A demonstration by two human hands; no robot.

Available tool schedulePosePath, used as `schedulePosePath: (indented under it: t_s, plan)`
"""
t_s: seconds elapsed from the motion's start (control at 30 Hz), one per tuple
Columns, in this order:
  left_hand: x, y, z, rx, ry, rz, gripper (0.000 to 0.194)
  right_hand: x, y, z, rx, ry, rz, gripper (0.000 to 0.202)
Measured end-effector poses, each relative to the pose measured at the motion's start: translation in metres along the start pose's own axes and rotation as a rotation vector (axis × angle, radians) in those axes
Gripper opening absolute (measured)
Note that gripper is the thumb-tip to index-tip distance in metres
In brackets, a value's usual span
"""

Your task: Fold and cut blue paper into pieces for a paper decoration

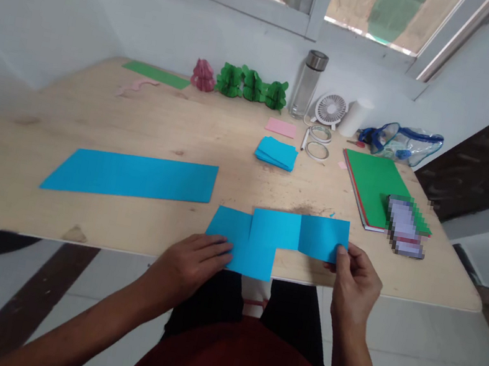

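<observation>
A creased blue paper strip (277, 229) lies at the table's front edge, its right end pinched between the thumb and fingers of my right hand (354, 278). Its left end overlaps another blue paper piece (254, 260), which reaches slightly past the edge. My left hand (195, 259) rests on that piece with its fingers spread flat. Left of it is a long blue strip (141, 179). Farther back sits a small stack of blue pieces (277, 153).
Along the wall stand green paper shapes (252, 85), a pink one (203, 75), a glass bottle (306, 86) and a fan (331, 109). Tape rolls (317, 151) lie nearby. At right are green sheets (374, 187), a phone (405, 225) and a clear pouch (409, 146).
</observation>
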State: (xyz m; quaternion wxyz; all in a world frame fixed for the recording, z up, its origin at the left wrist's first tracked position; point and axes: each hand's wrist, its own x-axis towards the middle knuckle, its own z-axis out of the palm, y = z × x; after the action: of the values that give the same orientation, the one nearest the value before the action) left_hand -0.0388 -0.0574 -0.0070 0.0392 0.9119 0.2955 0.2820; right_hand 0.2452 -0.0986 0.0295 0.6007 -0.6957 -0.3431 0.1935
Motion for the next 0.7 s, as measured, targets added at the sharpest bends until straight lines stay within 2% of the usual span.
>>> schedulePosePath:
  t_s: [0.1, 0.27, 0.47, 0.57, 0.7]
  plan:
    - [0.01, 0.001, -0.018, -0.05, -0.018, -0.049, 0.024, 0.001, 0.0, -0.001, -0.018, 0.013, -0.016, 0.038]
    - [0.016, -0.005, -0.047, -0.091, 0.002, -0.235, 0.024, 0.003, 0.001, -0.002, -0.027, 0.041, -0.045, 0.038]
    - [0.021, -0.017, -0.079, 0.179, 0.166, -0.319, 0.021, -0.003, -0.005, 0.001, 0.01, 0.002, -0.02, 0.035]
    - [0.035, -0.012, -0.085, 0.302, 0.201, -0.228, 0.017, -0.007, -0.009, 0.004, 0.01, -0.027, -0.008, 0.033]
    - [0.067, 0.008, -0.074, 0.326, 0.158, 0.074, 0.022, -0.015, -0.015, 0.01, 0.035, -0.091, 0.008, 0.03]
